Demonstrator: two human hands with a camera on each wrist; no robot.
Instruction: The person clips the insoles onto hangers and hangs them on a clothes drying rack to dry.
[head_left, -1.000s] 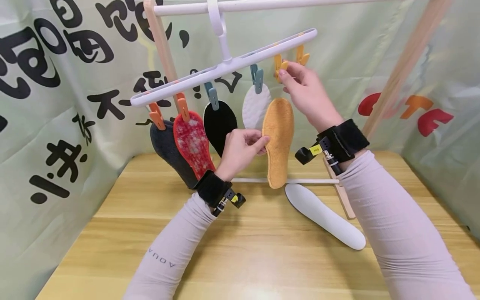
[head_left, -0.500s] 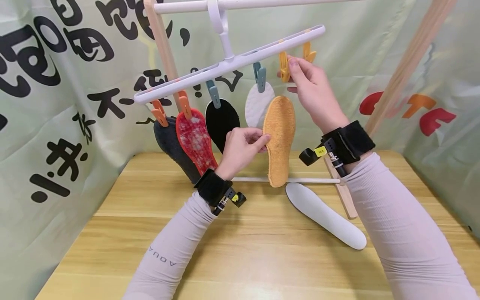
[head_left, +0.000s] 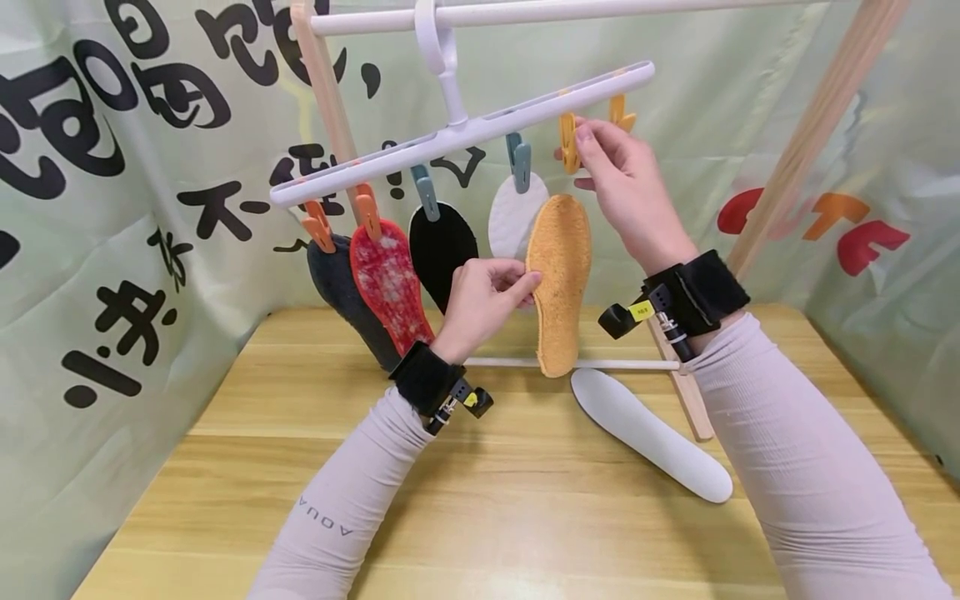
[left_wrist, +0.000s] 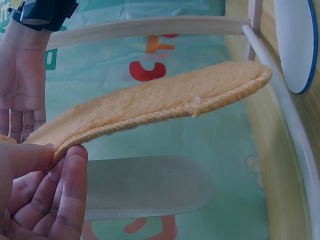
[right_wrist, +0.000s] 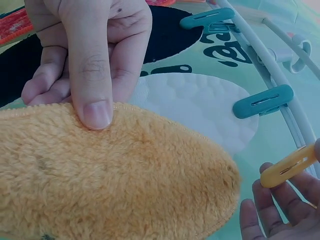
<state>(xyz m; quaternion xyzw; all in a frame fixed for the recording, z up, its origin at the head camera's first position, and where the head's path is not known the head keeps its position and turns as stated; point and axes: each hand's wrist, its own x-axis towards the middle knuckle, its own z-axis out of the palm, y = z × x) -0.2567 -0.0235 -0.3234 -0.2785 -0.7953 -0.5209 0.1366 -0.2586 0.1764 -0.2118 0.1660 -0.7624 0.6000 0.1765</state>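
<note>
My left hand [head_left: 483, 302] pinches the left edge of a fuzzy orange-yellow insole [head_left: 560, 283], thumb in front and fingers behind. The insole stands upright below the hanger's right half, its top apart from the clips. Up at the right, my right hand [head_left: 618, 179] holds a yellow clothespin [head_left: 568, 143] between thumb and fingers; the pin hangs from the tilted white hanger [head_left: 465, 129]. In the right wrist view the yellow clothespin [right_wrist: 287, 167] lies just past the insole's rounded end. A second yellow clothespin [head_left: 621, 112] hangs behind my right hand, partly hidden.
Clipped along the hanger are a dark grey insole [head_left: 345, 287], a red one [head_left: 390, 283], a black one [head_left: 442, 250] and a white one [head_left: 517, 217]. Another white insole [head_left: 652, 435] lies on the wooden table [head_left: 480, 517]. A wooden rack [head_left: 330, 92] carries the hanger.
My right hand has shifted slightly right with the yellow clothespin, and the hanger's right end has moved right too. The left hand still holds the orange-yellow insole in nearly the same place.
</note>
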